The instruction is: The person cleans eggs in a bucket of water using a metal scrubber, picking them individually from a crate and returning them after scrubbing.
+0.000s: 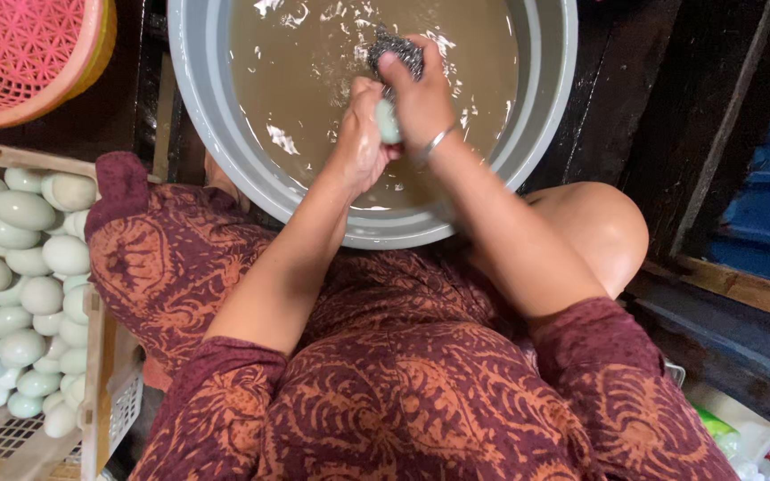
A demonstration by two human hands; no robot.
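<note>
My left hand (360, 142) is closed around a pale green egg (389, 123), holding it just above the murky brown water in the grey basin (216, 116) at the far middle of the view. My right hand (421, 98) has its fingers clamped on a steel scouring pad (396, 49), pressed against the egg's top. Both grips are tight, with no gap showing. To the near left, a crate (95, 374) holds a heap of pale eggs (20, 267); a pink basket (28, 53) sits far left. I judge the main risk to be the shell cracking: wet fingers squeezing while the coarse pad bears down could break it. It could also slip free and drop into the cloudy water, where I would lose sight of it.
</note>
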